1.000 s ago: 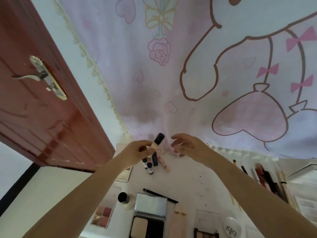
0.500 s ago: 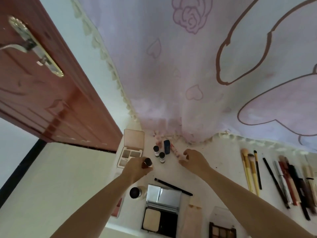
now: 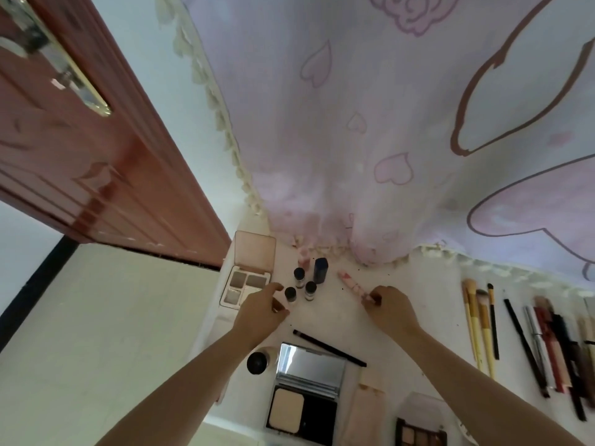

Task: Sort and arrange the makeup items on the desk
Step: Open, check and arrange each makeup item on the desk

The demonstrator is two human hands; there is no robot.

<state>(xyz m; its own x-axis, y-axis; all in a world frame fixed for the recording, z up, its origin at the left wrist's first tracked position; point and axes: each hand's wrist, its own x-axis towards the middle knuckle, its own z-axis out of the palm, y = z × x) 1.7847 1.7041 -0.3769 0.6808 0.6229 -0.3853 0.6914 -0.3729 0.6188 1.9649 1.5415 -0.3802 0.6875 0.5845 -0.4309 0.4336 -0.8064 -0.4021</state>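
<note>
Makeup-wise, the small black-capped clear bottle (image 3: 290, 295) stands on the white desk (image 3: 325, 317), just off the left hand (image 3: 262, 312)'s loosely spread fingertips. Right hand (image 3: 388, 305) pinches the pink patterned lipstick tube (image 3: 352, 284), right of that bottle.

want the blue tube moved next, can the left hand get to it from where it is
Probably yes. The left hand sits close in front of the blue tube, but three small dark-capped bottles stand between them, so it would likely need to reach over or around them.
</note>
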